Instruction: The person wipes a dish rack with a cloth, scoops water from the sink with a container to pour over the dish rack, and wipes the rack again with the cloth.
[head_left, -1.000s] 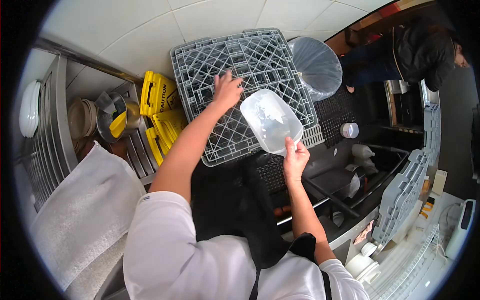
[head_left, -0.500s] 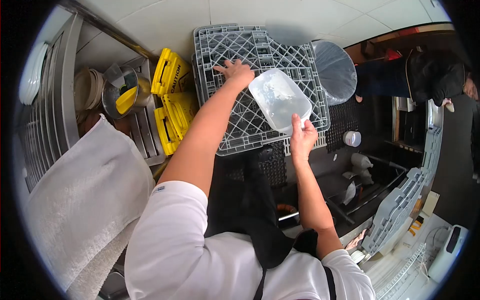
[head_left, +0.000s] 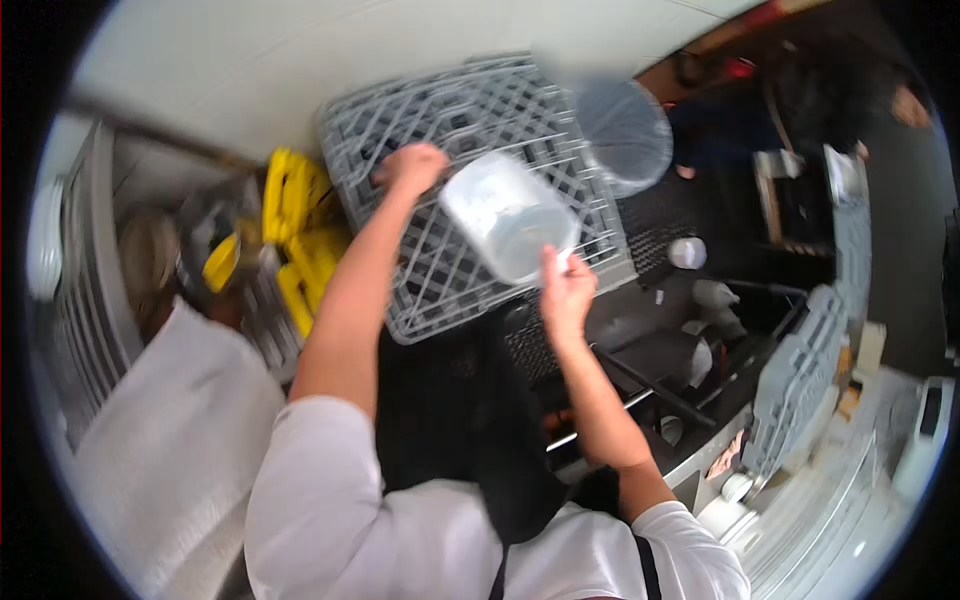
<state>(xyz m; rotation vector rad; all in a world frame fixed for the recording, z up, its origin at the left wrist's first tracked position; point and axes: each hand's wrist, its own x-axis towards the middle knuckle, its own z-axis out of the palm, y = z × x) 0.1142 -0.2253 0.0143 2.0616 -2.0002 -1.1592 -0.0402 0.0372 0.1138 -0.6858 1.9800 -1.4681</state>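
My right hand (head_left: 568, 292) grips the near corner of a clear plastic container (head_left: 508, 215), thumb on the rim. The container is tilted so its inside faces me, above a grey lattice plastic crate (head_left: 440, 310). To its left, my left hand (head_left: 412, 168) is over the crate's upper part, blurred, with its fingers curled in. Whether those fingers hold anything is hidden.
Yellow caution signs (head_left: 291, 200) stand left of the crate, near a metal rack. A white cloth (head_left: 190, 420) hangs at lower left. Right of the crate are a plastic-lined bin (head_left: 625, 135) and a white tub (head_left: 687, 253). Another person (head_left: 830, 110) is at upper right.
My left hand's fingers went from spread on the crate to curled in. The container, still in my right hand, shifted left in view. The whole view has turned and blurred.
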